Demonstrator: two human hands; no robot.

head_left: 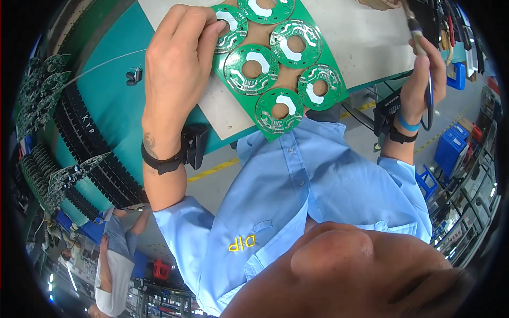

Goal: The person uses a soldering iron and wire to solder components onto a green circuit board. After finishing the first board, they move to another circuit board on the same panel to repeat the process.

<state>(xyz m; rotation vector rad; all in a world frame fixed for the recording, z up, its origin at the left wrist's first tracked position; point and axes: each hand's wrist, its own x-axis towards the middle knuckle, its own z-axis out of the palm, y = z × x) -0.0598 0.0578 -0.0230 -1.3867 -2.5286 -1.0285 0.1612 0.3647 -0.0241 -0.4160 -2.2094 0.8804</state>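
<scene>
A green circuit board panel (248,96) with several round, ring-like boards lies on the light work surface in front of me. My left hand (177,61) is over the panel's left edge, thumb and fingers pinched together at the upper-left round board (233,33). A thin silvery wire (108,61), which looks like solder wire, runs from the left to this hand; the pinch itself is partly hidden. Off to the right of the panel, my right hand (419,79) is closed around a soldering iron (417,36), its cable hanging below and its tip end toward the upper edge.
Small black components (134,76) lie on the green mat (114,40). Black slotted racks (87,124) and upright circuit boards (45,98) stand at the left. A brownish container (380,3) sits at the far edge. Another person (114,265) is at lower left; blue bins (450,148) stand right.
</scene>
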